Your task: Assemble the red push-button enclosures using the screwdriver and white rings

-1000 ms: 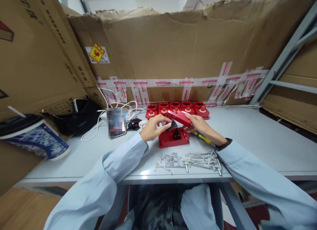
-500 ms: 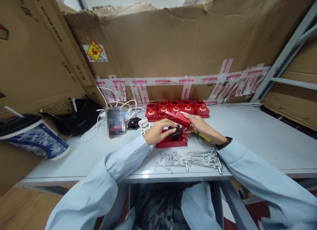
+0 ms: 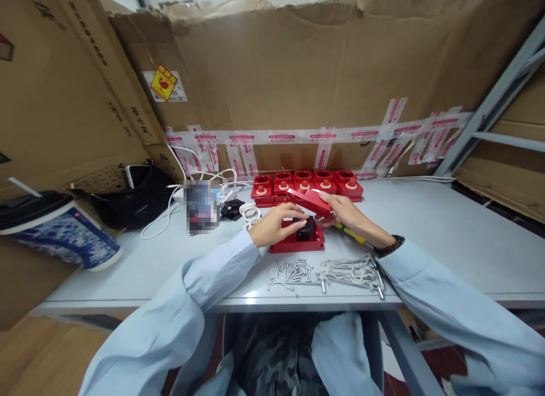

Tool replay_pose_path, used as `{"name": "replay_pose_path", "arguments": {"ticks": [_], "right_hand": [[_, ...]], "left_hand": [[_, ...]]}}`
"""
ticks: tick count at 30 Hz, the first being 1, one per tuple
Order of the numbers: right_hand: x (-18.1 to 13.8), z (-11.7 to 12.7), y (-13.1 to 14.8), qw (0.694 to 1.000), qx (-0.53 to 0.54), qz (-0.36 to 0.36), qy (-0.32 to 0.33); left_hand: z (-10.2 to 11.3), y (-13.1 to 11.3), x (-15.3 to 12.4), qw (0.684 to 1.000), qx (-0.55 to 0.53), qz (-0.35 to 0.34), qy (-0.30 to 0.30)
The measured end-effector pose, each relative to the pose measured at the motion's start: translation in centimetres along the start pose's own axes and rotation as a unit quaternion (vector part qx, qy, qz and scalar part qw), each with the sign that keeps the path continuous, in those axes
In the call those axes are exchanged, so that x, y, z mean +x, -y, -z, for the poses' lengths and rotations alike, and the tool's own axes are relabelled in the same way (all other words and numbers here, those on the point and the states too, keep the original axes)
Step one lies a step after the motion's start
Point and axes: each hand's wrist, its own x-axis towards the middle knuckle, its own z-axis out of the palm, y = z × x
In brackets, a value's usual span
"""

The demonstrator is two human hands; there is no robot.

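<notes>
My left hand (image 3: 275,224) has its fingers on a black block-shaped part (image 3: 305,231), which sits in a shallow red base (image 3: 293,247) on the table. Whether the thumb also grips the part is hard to see. In my right hand (image 3: 344,212) is a red cover (image 3: 310,201), held tilted just above the base and behind the black part. A tool with a yellow and black handle (image 3: 352,233) lies under my right wrist. Loose screws (image 3: 296,270) are spread in front of the base, beside a bundle of white cords with metal rods (image 3: 353,271).
Along the cardboard wall (image 3: 272,78) stands a row of several red boxes (image 3: 326,187) with round red buttons. To the left are white cables (image 3: 251,211), a black pouch (image 3: 131,197) and a large blue-white cup (image 3: 72,237). A metal shelf frame (image 3: 489,112) rises at right.
The view has shifted slightly. Under my left fingers the black part now looks more upright in the base. My right hand keeps the red cover nearly in the same place.
</notes>
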Motion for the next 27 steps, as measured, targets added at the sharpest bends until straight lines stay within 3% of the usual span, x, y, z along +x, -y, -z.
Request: {"name": "replay_pose_path", "arguments": {"ticks": [18, 23, 27], "right_hand": [[0.9, 0.6, -1.0, 0.998, -0.017, 0.052, -0.011], [0.8, 0.7, -0.9, 0.982, -0.09, 0.151, -0.066], [0.4, 0.7, -0.8, 0.962, -0.115, 0.239, -0.069]], "left_hand": [[-0.2, -0.6, -0.2, 0.999, 0.024, 0.019, -0.025], [1.2, -1.6, -0.1, 0.987, 0.043, -0.021, -0.151], [3.5, -1.6, -0.1, 0.964, 0.094, -0.01, -0.248]]}}
